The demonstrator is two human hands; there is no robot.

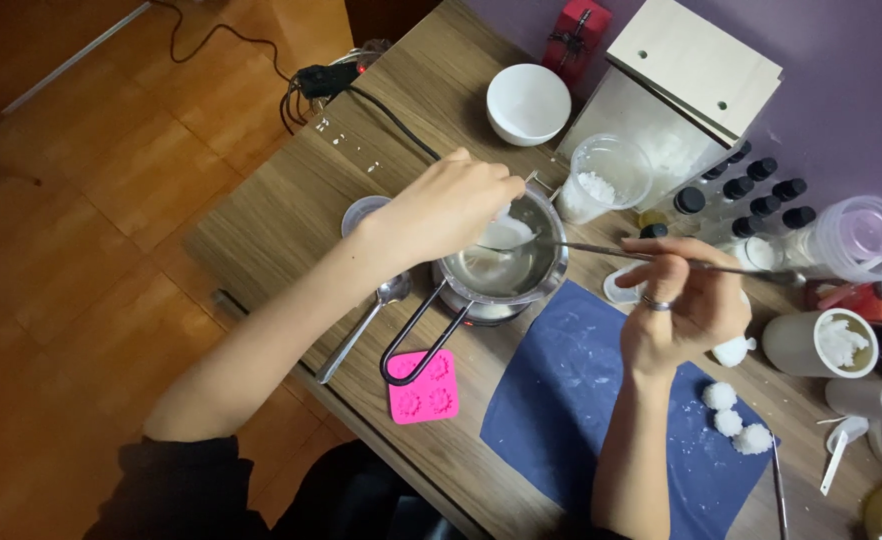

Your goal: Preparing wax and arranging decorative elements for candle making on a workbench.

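left hand (pixel 451 205) pinches a white lump over the steel pot (pixel 506 265) at frame centre; right hand (pixel 686 300) grips a long metal rod (pixel 601 250) into it. a dropped lump might splash; leaning could tip the pot off the worktop (pixel 291 200).

A small red gift box (pixel 575 35) with a dark ribbon stands at my table's far edge, beside the pale wooden box (pixel 676 85).

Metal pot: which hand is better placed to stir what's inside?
Probably the right hand: it holds a long metal rod whose tip reaches into the metal pot. The left hand hovers above the rim.
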